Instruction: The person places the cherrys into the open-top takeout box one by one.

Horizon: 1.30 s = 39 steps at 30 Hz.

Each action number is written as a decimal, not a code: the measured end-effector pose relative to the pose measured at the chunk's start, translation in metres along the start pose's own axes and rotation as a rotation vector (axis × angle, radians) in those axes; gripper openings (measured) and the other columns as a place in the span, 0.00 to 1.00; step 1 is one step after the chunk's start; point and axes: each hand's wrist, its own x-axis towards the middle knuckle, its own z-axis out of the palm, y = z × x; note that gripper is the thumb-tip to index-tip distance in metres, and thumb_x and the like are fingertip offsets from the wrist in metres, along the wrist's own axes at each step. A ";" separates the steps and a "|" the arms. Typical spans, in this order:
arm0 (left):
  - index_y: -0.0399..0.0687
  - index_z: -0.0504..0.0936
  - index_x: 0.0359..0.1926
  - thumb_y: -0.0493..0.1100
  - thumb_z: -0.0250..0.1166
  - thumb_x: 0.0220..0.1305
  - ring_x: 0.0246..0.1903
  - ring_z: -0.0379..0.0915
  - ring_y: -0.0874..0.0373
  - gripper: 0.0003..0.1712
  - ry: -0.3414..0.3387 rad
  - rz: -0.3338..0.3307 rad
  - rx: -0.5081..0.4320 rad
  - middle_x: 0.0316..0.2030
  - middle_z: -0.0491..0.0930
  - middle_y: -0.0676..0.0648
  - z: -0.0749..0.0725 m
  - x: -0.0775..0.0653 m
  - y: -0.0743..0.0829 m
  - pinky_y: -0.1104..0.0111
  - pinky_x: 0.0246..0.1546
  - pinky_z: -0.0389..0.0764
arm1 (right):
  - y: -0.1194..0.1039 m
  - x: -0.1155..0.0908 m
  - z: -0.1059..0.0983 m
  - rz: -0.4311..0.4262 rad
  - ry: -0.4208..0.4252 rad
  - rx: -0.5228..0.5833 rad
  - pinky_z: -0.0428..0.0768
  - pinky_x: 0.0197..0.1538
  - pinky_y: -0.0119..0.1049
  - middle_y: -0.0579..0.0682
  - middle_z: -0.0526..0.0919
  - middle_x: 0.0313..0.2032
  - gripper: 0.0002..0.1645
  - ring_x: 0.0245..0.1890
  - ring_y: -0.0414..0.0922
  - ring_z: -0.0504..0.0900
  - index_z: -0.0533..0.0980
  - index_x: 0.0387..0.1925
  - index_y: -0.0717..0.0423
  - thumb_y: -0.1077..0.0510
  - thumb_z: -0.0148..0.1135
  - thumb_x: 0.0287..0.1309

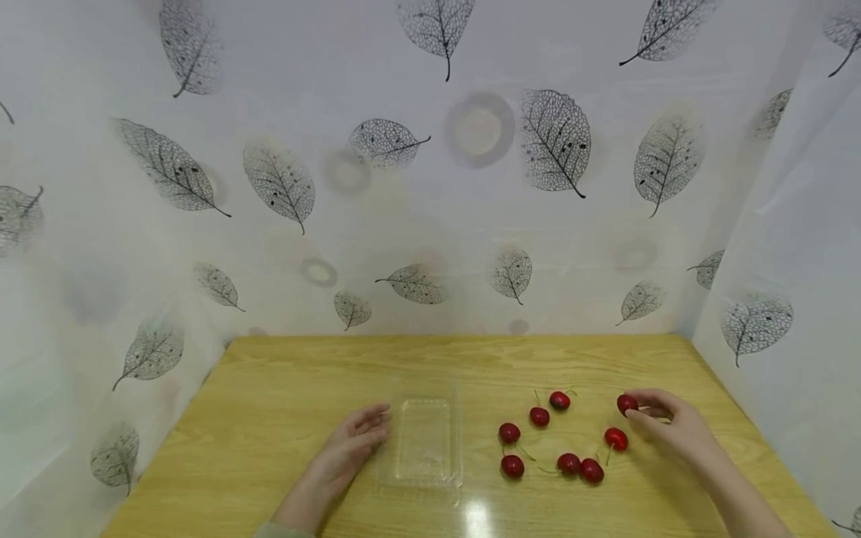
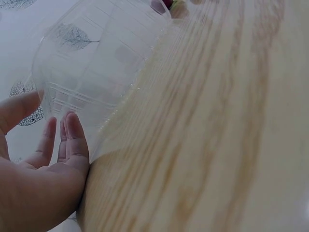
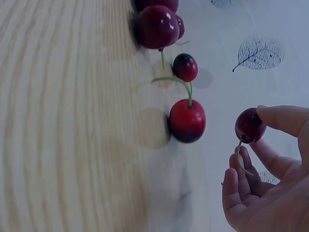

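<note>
Between thumb and fingertips my right hand (image 1: 676,426) pinches a dark red cherry (image 1: 628,404), held above the table. Its green stem hangs down in the right wrist view, where the cherry (image 3: 250,125) shows apart from the others. My left hand (image 1: 353,448) rests at the left side of a clear plastic box (image 1: 425,441). In the left wrist view its fairly straight fingers (image 2: 76,137) touch or nearly touch the box wall. Several cherries lie right of the box, among them a bright red cherry (image 1: 615,438) closest to the right hand.
On the wooden table (image 1: 289,381), other cherries are spread about, such as a cherry (image 1: 513,467) near the box and a pair with a cherry (image 1: 591,471) in front. Pale leaf-patterned sheeting (image 1: 444,224) encloses the table at the back and sides.
</note>
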 end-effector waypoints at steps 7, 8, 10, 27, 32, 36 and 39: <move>0.26 0.55 0.78 0.33 0.63 0.74 0.59 0.75 0.65 0.40 0.007 0.001 -0.011 0.64 0.75 0.49 0.000 0.000 0.000 0.75 0.60 0.79 | -0.024 0.000 0.011 -0.023 -0.015 0.044 0.79 0.44 0.25 0.31 0.85 0.45 0.26 0.41 0.20 0.76 0.78 0.64 0.64 0.54 0.67 0.73; 0.26 0.55 0.78 0.33 0.63 0.74 0.59 0.75 0.65 0.40 0.006 0.002 -0.013 0.64 0.75 0.49 0.000 0.000 0.000 0.75 0.60 0.79 | -0.027 0.000 0.012 -0.031 -0.019 0.051 0.79 0.45 0.25 0.32 0.85 0.45 0.26 0.41 0.21 0.76 0.78 0.64 0.64 0.54 0.67 0.73; 0.26 0.55 0.79 0.33 0.63 0.74 0.59 0.74 0.65 0.40 0.002 0.000 -0.012 0.64 0.74 0.48 0.000 0.000 0.000 0.75 0.60 0.79 | -0.034 0.000 0.016 -0.043 -0.024 0.074 0.80 0.45 0.25 0.33 0.85 0.46 0.26 0.42 0.22 0.76 0.77 0.65 0.65 0.55 0.67 0.73; 0.27 0.56 0.78 0.34 0.63 0.75 0.59 0.73 0.64 0.39 -0.014 0.005 -0.020 0.62 0.74 0.50 -0.001 0.000 0.001 0.75 0.59 0.79 | -0.089 0.002 0.052 -0.186 -0.076 0.228 0.83 0.47 0.29 0.48 0.84 0.51 0.22 0.44 0.29 0.78 0.79 0.62 0.61 0.58 0.68 0.71; 0.27 0.57 0.78 0.34 0.63 0.75 0.58 0.74 0.64 0.38 -0.016 0.013 -0.027 0.60 0.75 0.51 -0.002 0.001 0.000 0.75 0.58 0.79 | -0.100 0.005 0.063 -0.204 -0.086 0.270 0.83 0.49 0.28 0.50 0.84 0.49 0.21 0.45 0.30 0.78 0.80 0.61 0.61 0.59 0.69 0.71; 0.26 0.57 0.78 0.33 0.63 0.75 0.58 0.74 0.64 0.38 -0.011 0.010 -0.027 0.61 0.75 0.50 -0.002 0.001 0.000 0.75 0.58 0.79 | -0.109 0.005 0.070 -0.203 -0.099 0.292 0.82 0.52 0.27 0.52 0.84 0.50 0.22 0.45 0.32 0.78 0.80 0.61 0.61 0.59 0.69 0.70; 0.26 0.56 0.78 0.34 0.63 0.75 0.59 0.73 0.64 0.39 -0.009 0.006 -0.027 0.62 0.74 0.50 -0.001 0.001 0.001 0.75 0.59 0.79 | -0.116 0.005 0.074 -0.210 -0.120 0.312 0.83 0.52 0.28 0.54 0.84 0.50 0.22 0.45 0.33 0.79 0.79 0.62 0.61 0.59 0.69 0.70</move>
